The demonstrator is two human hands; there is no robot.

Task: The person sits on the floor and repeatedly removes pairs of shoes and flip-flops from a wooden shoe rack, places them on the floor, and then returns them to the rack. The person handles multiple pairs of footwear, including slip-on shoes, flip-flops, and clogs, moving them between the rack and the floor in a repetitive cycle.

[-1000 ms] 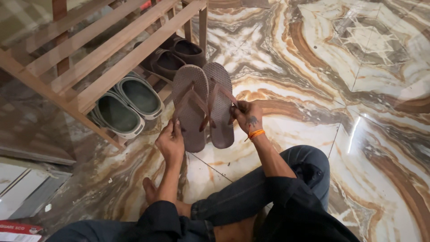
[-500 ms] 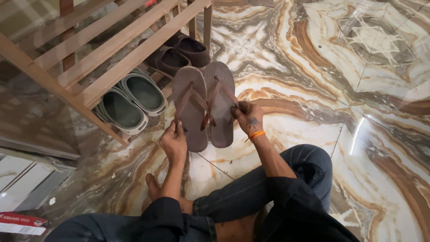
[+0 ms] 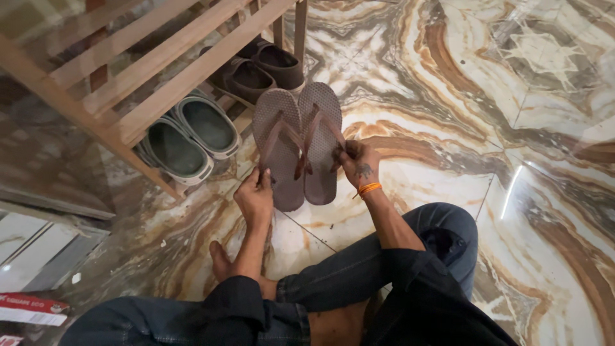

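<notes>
Fingertips partly hidden: left hand (image 3: 255,197) pinches left flip-flop (image 3: 277,146), right hand (image 3: 359,165) grips right flip-flop (image 3: 319,140); open marble floor (image 3: 487,96) rightward, wooden rack (image 3: 128,83) crowding left

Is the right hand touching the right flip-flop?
Touching. The head view shows the right hand with its fingers pinching the outer edge of the right flip-flop, with no gap between them.

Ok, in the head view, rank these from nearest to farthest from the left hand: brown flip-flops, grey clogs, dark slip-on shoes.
1. Brown flip-flops: touching the left hand, on the floor.
2. Grey clogs: up-left, under the wooden rack.
3. Dark slip-on shoes: farthest, beyond the flip-flops.
</notes>
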